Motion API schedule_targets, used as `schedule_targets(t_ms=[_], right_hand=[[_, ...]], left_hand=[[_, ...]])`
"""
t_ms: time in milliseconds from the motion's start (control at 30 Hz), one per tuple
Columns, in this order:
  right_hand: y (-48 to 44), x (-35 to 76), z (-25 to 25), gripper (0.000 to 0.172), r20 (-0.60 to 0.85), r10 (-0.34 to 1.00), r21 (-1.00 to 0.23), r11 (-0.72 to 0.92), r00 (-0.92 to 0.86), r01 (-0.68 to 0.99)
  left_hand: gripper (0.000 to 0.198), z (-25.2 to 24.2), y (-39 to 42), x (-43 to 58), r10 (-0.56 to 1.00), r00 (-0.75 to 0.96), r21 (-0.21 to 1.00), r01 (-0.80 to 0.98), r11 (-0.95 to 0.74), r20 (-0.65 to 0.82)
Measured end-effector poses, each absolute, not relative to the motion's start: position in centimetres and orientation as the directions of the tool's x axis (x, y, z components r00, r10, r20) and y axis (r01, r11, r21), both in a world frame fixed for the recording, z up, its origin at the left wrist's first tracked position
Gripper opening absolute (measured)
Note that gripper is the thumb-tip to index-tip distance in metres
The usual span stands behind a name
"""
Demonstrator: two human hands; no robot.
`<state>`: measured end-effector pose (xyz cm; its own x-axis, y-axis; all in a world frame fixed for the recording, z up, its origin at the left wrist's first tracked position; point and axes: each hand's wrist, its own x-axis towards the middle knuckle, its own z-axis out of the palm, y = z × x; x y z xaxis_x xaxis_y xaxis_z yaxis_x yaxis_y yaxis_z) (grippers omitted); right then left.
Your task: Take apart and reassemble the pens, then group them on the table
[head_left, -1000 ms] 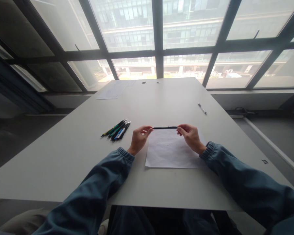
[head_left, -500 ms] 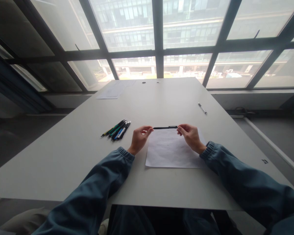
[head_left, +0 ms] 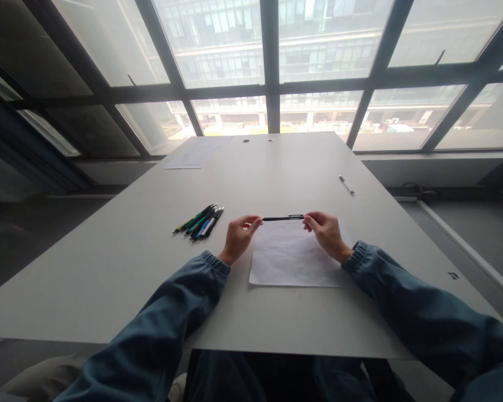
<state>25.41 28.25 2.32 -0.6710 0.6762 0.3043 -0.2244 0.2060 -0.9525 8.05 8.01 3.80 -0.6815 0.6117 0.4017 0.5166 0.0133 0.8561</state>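
A black pen (head_left: 281, 218) is stretched level between my two hands, its clip toward the right end. My left hand (head_left: 238, 237) pinches the left end between thumb and fingertips. At the other end, my right hand (head_left: 324, 231) is closed on the pen in a similar pinch. Below and behind the hands lies a sheet of white paper (head_left: 293, 262), flat on the table with its right part hidden by my right hand and sleeve. Left of my left hand sits a bunch of pens (head_left: 199, 223) in black, green, blue and yellow.
The white table (head_left: 109, 279) reaches to a large window. A white pen with a dark end (head_left: 346, 185) lies at the right, and papers (head_left: 186, 159) rest at the far left. A small dark clip-like piece (head_left: 453, 276) is near the right edge.
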Motion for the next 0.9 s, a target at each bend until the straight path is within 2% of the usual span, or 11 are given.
schedule_targets(t_ms=[900], right_hand=[[28.15, 25.53, 2.49, 0.03, 0.302, 0.673, -0.953, 0.217, -0.675, -0.21]], left_hand=[[0.031, 3.99, 8.03, 8.14, 0.622, -0.684, 0.861, 0.508, 0.033, 0.38]])
